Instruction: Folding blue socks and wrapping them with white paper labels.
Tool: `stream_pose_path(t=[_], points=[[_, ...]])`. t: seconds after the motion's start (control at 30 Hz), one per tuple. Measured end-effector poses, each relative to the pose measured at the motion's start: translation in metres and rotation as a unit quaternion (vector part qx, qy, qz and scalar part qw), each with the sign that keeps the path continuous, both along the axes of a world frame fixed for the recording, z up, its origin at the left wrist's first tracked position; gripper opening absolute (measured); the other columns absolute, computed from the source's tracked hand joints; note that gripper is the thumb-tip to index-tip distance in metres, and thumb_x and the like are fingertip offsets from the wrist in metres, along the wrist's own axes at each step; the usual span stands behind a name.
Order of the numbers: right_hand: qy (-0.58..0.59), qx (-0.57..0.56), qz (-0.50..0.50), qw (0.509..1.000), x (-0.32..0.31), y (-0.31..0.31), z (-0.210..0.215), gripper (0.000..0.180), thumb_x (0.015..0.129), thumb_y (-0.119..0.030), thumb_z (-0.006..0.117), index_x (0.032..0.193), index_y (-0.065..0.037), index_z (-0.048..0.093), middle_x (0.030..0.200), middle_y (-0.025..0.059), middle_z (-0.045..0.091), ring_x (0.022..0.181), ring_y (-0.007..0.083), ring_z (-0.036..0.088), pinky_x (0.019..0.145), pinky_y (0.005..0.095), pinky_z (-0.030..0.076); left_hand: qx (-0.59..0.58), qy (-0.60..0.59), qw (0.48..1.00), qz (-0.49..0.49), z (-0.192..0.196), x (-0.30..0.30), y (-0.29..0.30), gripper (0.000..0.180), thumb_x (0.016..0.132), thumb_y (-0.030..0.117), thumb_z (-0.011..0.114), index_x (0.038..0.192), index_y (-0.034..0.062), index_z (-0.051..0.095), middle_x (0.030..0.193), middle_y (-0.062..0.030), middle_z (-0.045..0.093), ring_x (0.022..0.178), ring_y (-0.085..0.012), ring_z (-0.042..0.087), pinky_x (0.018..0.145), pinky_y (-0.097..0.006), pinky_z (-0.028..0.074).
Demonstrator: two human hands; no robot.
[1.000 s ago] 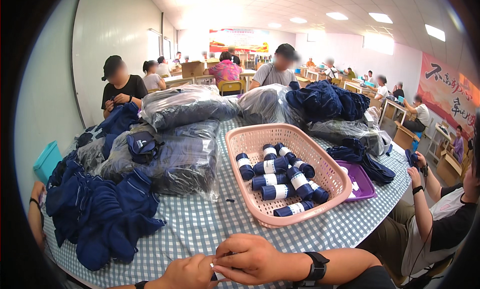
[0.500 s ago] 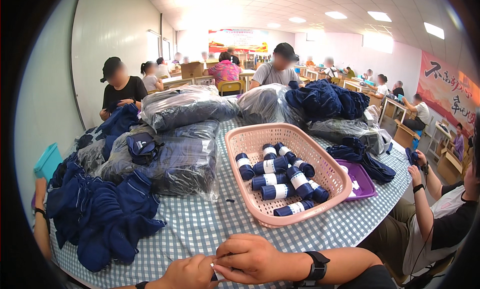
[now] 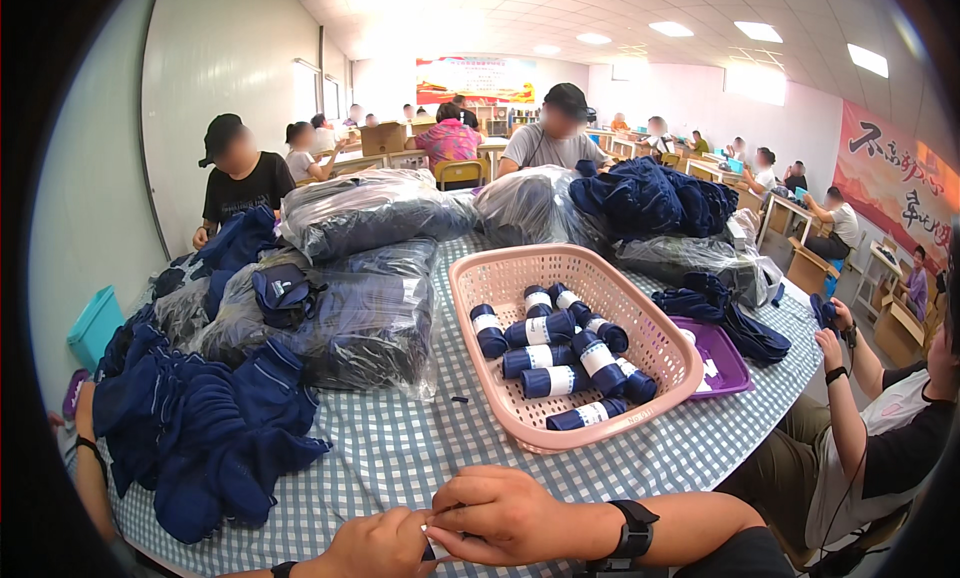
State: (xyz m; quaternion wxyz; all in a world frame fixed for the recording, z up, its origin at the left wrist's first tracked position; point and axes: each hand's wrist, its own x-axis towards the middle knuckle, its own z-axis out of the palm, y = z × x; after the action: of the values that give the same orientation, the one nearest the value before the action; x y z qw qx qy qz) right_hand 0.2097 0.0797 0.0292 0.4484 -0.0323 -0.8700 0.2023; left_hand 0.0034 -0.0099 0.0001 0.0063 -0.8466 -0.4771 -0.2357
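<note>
Pink basket [image 3: 652, 330]: banded navy rolls [image 3: 599, 368] | purple tray [image 3: 736, 375]: white pieces [image 3: 710, 370]

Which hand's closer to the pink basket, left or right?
Right. The right hand is on the person's side of the basket, below its near rim in the picture; the left hand is lower and farther left of it.

Blue-grey and white checks all over this cloth tablecloth [image 3: 380, 438] — and what a contrast with the pale pink slotted plastic basket [image 3: 575, 442]! Deep navy cylindrical fabric rolls [image 3: 563, 330] sport white bands. Vivid purple on the shallow plastic tray [image 3: 735, 378], navy on the heaped fabric garments [image 3: 215, 443], turquoise on the boxy bin [image 3: 93, 328] — and white on the small flat piece [image 3: 437, 551].
</note>
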Motion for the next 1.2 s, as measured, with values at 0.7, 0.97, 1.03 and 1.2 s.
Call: stream_pose_path(t=[0.7, 0.97, 1.03, 1.2], points=[[0.009, -0.004, -0.006, 1.0, -0.0027, -0.0005, -0.0081, 0.011, 0.084, -0.009, 0.08, 0.087, -0.001, 0.074, 0.092, 0.0078, 0.068, 0.077, 0.024, 0.068, 0.065, 0.0351, 0.054, -0.001, -0.01, 1.0, 0.002, 0.0022, 0.0008, -0.0009, 0.039, 0.087, 0.032, 0.077, 0.107, 0.0036, 0.061, 0.084, -0.016, 0.063, 0.07, -0.0376, 0.066, 0.06, -0.045, 0.055], [0.001, -0.007, -0.011, 1.0, -0.0023, -0.0021, -0.0028, 0.01, 0.084, -0.009, 0.08, 0.086, -0.001, 0.074, 0.092, 0.0075, 0.068, 0.077, 0.0235, 0.068, 0.064, 0.0345, 0.054, -0.003, -0.009, 1.0, -0.002, 0.0016, 0.0001, -0.0006, 0.041, 0.085, 0.031, 0.078, 0.109, 0.0036, 0.06, 0.085, -0.0159, 0.062, 0.071, -0.0377, 0.066, 0.061, -0.045, 0.056], [0.003, -0.007, -0.01, 1.0, -0.0025, -0.0021, -0.0029, 0.01, 0.084, -0.008, 0.081, 0.086, -0.001, 0.074, 0.092, 0.0076, 0.068, 0.076, 0.0234, 0.068, 0.064, 0.0341, 0.054, -0.011, -0.011, 1.0, -0.003, 0.0019, -0.0007, -0.0008, 0.041, 0.085, 0.031, 0.078, 0.11, 0.0037, 0.06, 0.086, -0.016, 0.063, 0.073, -0.038, 0.066, 0.063, -0.045, 0.056], [0.004, -0.008, -0.011, 1.0, -0.0021, -0.0022, -0.0024, 0.01, 0.084, -0.008, 0.081, 0.086, -0.001, 0.074, 0.091, 0.0075, 0.068, 0.076, 0.0233, 0.068, 0.063, 0.034, 0.054, -0.021, -0.013, 1.0, 0.004, 0.001, 0.0004, -0.0004, 0.041, 0.085, 0.03, 0.078, 0.111, 0.0039, 0.06, 0.087, -0.016, 0.063, 0.074, -0.0381, 0.067, 0.064, -0.046, 0.056]])
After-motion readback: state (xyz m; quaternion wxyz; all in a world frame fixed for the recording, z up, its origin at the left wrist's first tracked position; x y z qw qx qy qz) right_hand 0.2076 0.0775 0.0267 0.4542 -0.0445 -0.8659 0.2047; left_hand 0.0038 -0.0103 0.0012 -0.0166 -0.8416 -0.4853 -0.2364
